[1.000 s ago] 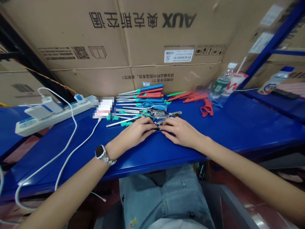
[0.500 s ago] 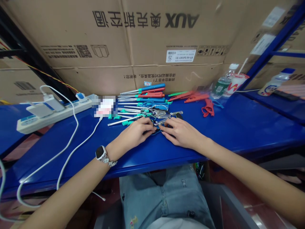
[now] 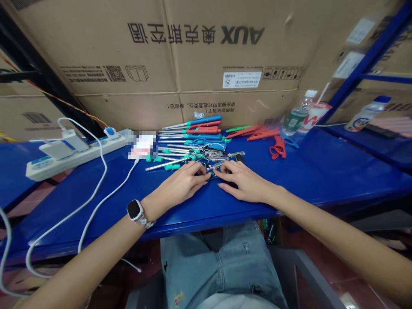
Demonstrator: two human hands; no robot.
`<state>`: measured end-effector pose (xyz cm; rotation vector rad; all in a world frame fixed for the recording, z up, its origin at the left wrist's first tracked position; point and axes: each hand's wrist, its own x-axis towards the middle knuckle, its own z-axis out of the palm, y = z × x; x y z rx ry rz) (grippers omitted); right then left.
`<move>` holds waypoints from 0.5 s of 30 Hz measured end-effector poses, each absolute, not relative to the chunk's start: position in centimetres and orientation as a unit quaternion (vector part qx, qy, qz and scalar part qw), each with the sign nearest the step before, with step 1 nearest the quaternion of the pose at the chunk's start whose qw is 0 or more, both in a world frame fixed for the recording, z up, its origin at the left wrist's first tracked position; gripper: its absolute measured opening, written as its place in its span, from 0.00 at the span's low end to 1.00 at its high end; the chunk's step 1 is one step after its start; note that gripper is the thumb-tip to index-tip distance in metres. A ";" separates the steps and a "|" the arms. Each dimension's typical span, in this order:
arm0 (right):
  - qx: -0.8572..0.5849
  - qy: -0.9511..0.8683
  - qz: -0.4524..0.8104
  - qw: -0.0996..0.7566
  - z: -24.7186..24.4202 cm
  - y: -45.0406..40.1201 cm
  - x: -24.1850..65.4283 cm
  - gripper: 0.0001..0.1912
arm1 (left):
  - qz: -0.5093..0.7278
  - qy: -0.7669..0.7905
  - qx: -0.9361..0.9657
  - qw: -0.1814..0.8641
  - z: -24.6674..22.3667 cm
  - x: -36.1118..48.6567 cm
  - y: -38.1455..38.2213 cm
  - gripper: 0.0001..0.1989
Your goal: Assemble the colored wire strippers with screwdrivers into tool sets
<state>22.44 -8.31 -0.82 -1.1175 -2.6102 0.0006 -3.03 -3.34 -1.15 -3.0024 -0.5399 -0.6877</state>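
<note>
My left hand (image 3: 186, 179) is curled, its thumb and fingertips closed on a small blue piece (image 3: 212, 175) that looks like a lighter handle shell. From the other side my right hand (image 3: 242, 179) presses its index fingertip near the same piece, with the thumb lower and a little apart. Most of the piece is hidden by my fingers. Just beyond my hands lie clear lighter cores (image 3: 219, 159) with thin wires, and metal lighter tubes (image 3: 170, 164) with green ends. Behind them are assembled long lighters with blue handles (image 3: 209, 119) and red handles (image 3: 202, 129).
Red handle shells (image 3: 278, 147) lie to the right, near a water bottle (image 3: 294, 118) and a paper cup (image 3: 313, 118). At the left a white power strip (image 3: 80, 154) and white cables (image 3: 96, 206) cross the blue table (image 3: 289, 180). A cardboard box (image 3: 199, 56) stands behind.
My hands stay together at the same spot with only slight finger movement around the blue piece. The view has tilted and shifted slightly.
</note>
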 end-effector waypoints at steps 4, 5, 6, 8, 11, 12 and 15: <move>-0.396 -0.902 0.025 0.172 -1.2 -8.3 22.8 0.23 | -0.245 -0.212 -0.946 0.012 -1.0 -3.2 -3.4 0.13; -0.397 -0.901 0.027 0.173 -1.2 -8.3 22.8 0.23 | -0.243 -0.217 -0.945 0.019 -0.9 -3.2 -3.4 0.12; -0.398 -0.900 0.028 0.174 -1.3 -8.3 22.8 0.23 | -0.239 -0.219 -0.946 0.024 -0.9 -3.2 -3.4 0.12; -0.397 -0.901 0.030 0.173 -1.3 -8.3 22.8 0.22 | -0.222 -0.213 -0.951 0.030 -0.7 -3.1 -3.5 0.12; -0.394 -0.903 0.027 0.168 -1.2 -8.3 22.7 0.22 | -0.200 -0.203 -0.958 0.041 -0.6 -2.9 -3.5 0.13; -0.391 -0.904 0.026 0.168 -1.1 -8.2 22.7 0.22 | -0.195 -0.199 -0.959 0.046 -0.6 -2.8 -3.5 0.13; -0.387 -0.906 0.023 0.169 -1.1 -8.2 22.6 0.22 | -0.189 -0.196 -0.960 0.067 -0.5 -2.8 -3.5 0.14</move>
